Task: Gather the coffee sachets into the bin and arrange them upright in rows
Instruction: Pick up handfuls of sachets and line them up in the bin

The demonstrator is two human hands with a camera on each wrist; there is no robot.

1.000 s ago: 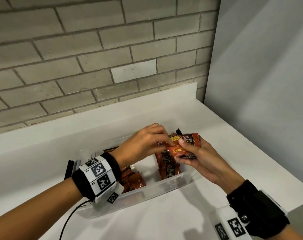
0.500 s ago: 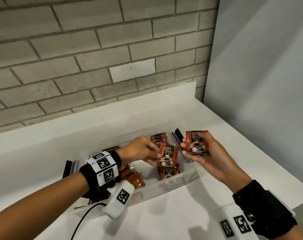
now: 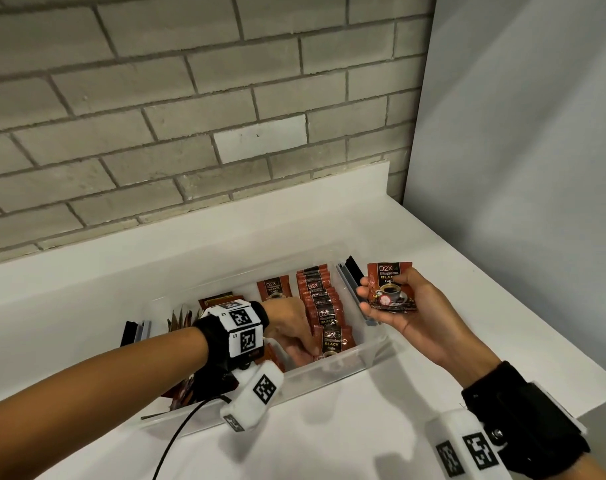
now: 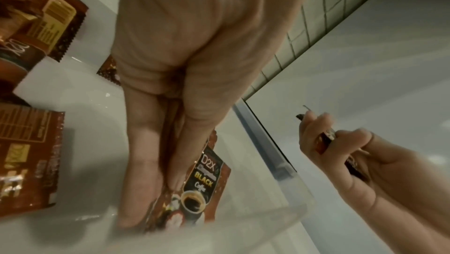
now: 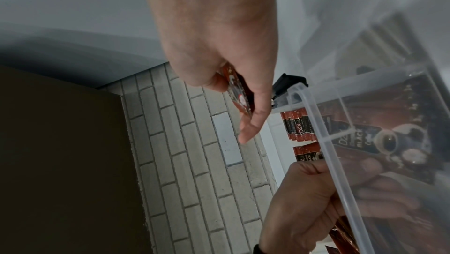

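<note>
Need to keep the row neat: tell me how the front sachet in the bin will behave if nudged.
The front sachet looks thin and light, so it probably tips easily. The left hand steadies it. Its glossy foil may slip.

in the head view the left hand [image 3: 287, 327] reaches into the clear bin [image 3: 346, 370], and its wristband hides the loose sachets [image 3: 180, 318] at the bin's left end. its fingertips sit behind the front sachet [image 3: 332, 341], so whether they grip it cannot be told. the right hand [image 3: 408, 306] covers the lower corner of the held sachet [image 3: 389, 287]. in the right wrist view that sachet shows only as a thin edge. small print on every packet is unreadable.
</note>
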